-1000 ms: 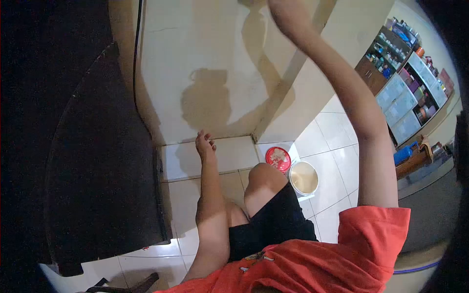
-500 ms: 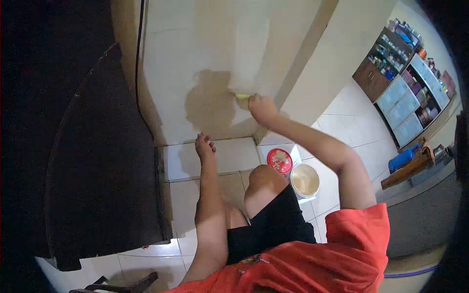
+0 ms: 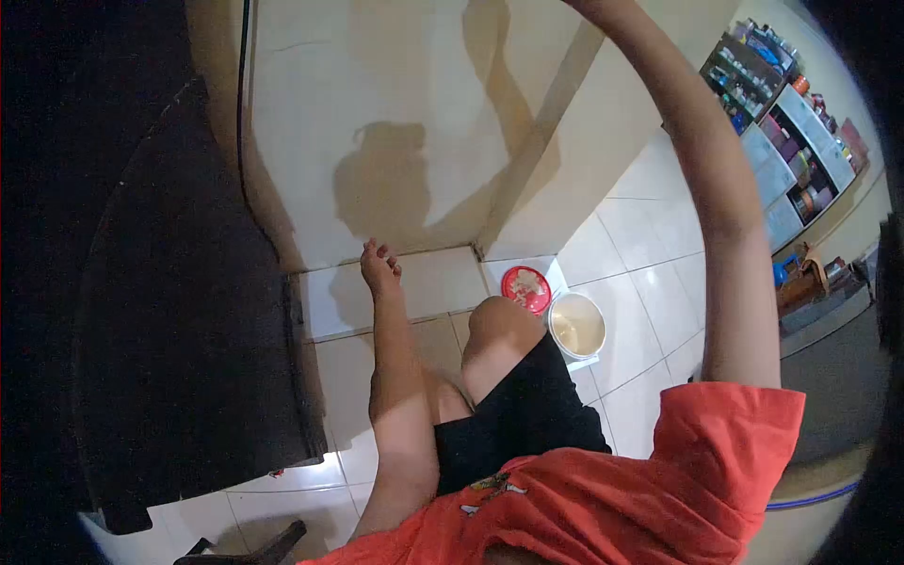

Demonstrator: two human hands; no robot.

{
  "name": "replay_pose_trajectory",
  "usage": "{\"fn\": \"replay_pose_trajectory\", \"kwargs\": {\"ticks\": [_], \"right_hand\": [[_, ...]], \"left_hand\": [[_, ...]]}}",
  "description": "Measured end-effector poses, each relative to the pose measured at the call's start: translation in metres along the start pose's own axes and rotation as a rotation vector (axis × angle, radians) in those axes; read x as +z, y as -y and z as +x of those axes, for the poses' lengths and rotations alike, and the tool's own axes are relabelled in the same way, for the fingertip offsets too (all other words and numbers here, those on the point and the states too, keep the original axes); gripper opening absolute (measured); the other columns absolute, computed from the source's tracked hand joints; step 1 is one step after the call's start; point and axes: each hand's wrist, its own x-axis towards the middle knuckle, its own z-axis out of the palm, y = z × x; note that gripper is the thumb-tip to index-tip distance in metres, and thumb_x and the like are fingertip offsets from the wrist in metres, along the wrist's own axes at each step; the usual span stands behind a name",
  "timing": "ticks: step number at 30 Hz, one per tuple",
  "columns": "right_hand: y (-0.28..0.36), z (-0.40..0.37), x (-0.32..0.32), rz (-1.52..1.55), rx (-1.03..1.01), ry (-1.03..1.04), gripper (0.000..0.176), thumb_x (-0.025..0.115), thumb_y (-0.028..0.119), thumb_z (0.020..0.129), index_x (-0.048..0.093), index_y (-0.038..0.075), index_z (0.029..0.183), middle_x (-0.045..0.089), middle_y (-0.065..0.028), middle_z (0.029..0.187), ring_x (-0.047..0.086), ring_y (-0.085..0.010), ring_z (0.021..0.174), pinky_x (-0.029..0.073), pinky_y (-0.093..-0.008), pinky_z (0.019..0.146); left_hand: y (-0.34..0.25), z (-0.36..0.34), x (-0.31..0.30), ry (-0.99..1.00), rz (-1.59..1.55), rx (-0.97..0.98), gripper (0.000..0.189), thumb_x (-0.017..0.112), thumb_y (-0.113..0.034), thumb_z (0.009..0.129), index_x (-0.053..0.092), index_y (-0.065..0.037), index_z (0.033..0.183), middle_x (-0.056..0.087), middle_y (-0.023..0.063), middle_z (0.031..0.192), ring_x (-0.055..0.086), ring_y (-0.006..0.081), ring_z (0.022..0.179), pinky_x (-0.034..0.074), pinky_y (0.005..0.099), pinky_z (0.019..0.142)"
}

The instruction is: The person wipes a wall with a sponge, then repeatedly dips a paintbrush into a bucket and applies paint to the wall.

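My left hand (image 3: pixel 380 266) hovers near the foot of the cream wall (image 3: pixel 311 141), over the white ledge (image 3: pixel 428 287), its fingers loosely curled with nothing in them to be seen. My right arm reaches up past the top edge of the view, so the hand is out of sight; its shadow falls on the wall. Below and right of the wall corner stands an open white tub (image 3: pixel 577 327) with pale material inside. Beside it lies a red lid (image 3: pixel 526 290) smeared with the same pale stuff.
A large dark panel (image 3: pixel 188 311) fills the left side. Shelves with jars and bottles (image 3: pixel 800 141) stand at the upper right, above a wooden item (image 3: pixel 800 287) and a grey surface (image 3: pixel 829 363). White tiles (image 3: pixel 640 301) cover the floor.
My right hand, which held a yellowish flat tool against the wall, has moved up out of view. The view has shifted slightly; my left hand keeps nearly the same place and pose.
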Motion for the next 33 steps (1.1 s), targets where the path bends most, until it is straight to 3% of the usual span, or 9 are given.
{"fn": "replay_pose_trajectory", "kwargs": {"ticks": [2, 5, 8, 10, 12, 18, 22, 24, 33], "right_hand": [[0.005, -0.012, 0.004, -0.006, 0.052, -0.227, 0.015, 0.049, 0.007, 0.082, 0.062, 0.000, 0.080, 0.062, -0.0170, 0.078, 0.062, -0.0308, 0.071, 0.049, -0.0407, 0.061], [0.030, -0.041, 0.053, 0.112, 0.107, -0.327, 0.015, 0.050, 0.006, 0.081, 0.064, 0.002, 0.085, 0.063, -0.0169, 0.077, 0.063, -0.0299, 0.070, 0.050, -0.0404, 0.060], [0.066, -0.087, 0.109, 0.065, -0.006, -0.137, 0.033, 0.049, 0.009, 0.079, 0.051, -0.003, 0.110, 0.057, -0.0155, 0.082, 0.061, -0.0271, 0.058, 0.051, -0.0353, 0.049], [0.094, -0.125, 0.139, 0.088, -0.013, -0.109, 0.025, 0.051, 0.007, 0.078, 0.053, -0.009, 0.097, 0.056, -0.0156, 0.076, 0.062, -0.0258, 0.061, 0.051, -0.0307, 0.049], [0.121, -0.169, 0.156, 0.136, -0.014, 0.085, 0.050, 0.053, 0.008, 0.077, 0.042, -0.004, 0.124, 0.055, -0.0145, 0.083, 0.061, -0.0233, 0.060, 0.051, -0.0305, 0.050], [0.150, -0.277, 0.198, 0.390, -0.050, 0.429, 0.042, 0.055, 0.011, 0.078, 0.048, 0.000, 0.118, 0.056, -0.0177, 0.091, 0.063, -0.0295, 0.071, 0.052, -0.0384, 0.056], [0.124, -0.252, 0.194, 0.412, -0.045, 0.469, 0.032, 0.058, 0.013, 0.076, 0.055, 0.008, 0.107, 0.057, -0.0167, 0.087, 0.062, -0.0326, 0.072, 0.052, -0.0410, 0.058], [0.096, -0.202, 0.168, 0.350, -0.021, 0.385, 0.013, 0.055, 0.010, 0.075, 0.062, 0.004, 0.084, 0.062, -0.0146, 0.083, 0.064, -0.0307, 0.073, 0.052, -0.0417, 0.063], [-0.016, -0.061, 0.062, 0.233, 0.045, 0.172, 0.029, 0.056, 0.010, 0.072, 0.061, 0.008, 0.100, 0.062, -0.0150, 0.084, 0.063, -0.0295, 0.073, 0.051, -0.0413, 0.060]], "left_hand": [[0.001, -0.002, 0.001, 0.022, -0.011, 0.003, 0.031, 0.046, -0.040, 0.091, 0.050, -0.018, 0.111, 0.053, -0.0019, 0.085, 0.042, 0.0091, 0.058, 0.031, 0.0224, 0.045], [0.002, -0.002, -0.002, 0.049, -0.016, 0.009, 0.031, 0.047, -0.041, 0.090, 0.050, -0.018, 0.112, 0.052, -0.0020, 0.085, 0.042, 0.0089, 0.059, 0.031, 0.0224, 0.047], [-0.003, -0.004, -0.001, 0.066, -0.011, 0.022, 0.031, 0.047, -0.040, 0.090, 0.051, -0.018, 0.112, 0.052, -0.0019, 0.085, 0.041, 0.0087, 0.058, 0.031, 0.0221, 0.047], [-0.009, -0.010, -0.002, 0.048, 0.031, 0.033, 0.030, 0.046, -0.040, 0.092, 0.052, -0.017, 0.110, 0.053, -0.0013, 0.086, 0.041, 0.0086, 0.059, 0.031, 0.0221, 0.048], [-0.011, -0.013, -0.001, 0.042, 0.050, 0.054, 0.031, 0.045, -0.040, 0.092, 0.052, -0.016, 0.111, 0.053, -0.0009, 0.086, 0.041, 0.0087, 0.059, 0.031, 0.0223, 0.048], [-0.016, -0.016, -0.008, 0.042, 0.071, 0.074, 0.034, 0.043, -0.038, 0.093, 0.051, -0.014, 0.116, 0.053, 0.0004, 0.089, 0.042, 0.0086, 0.062, 0.031, 0.0217, 0.049], [-0.012, -0.009, -0.011, 0.018, 0.091, 0.075, 0.034, 0.042, -0.038, 0.093, 0.051, -0.014, 0.116, 0.052, 0.0006, 0.090, 0.042, 0.0084, 0.061, 0.032, 0.0215, 0.048], [-0.006, -0.003, -0.011, 0.029, 0.067, 0.068, 0.034, 0.043, -0.038, 0.093, 0.051, -0.015, 0.116, 0.052, 0.0006, 0.090, 0.042, 0.0083, 0.060, 0.032, 0.0217, 0.048], [-0.002, -0.004, 0.001, 0.011, 0.046, 0.013, 0.033, 0.042, -0.038, 0.093, 0.050, -0.015, 0.116, 0.053, 0.0010, 0.090, 0.041, 0.0084, 0.059, 0.032, 0.0210, 0.047]]}}
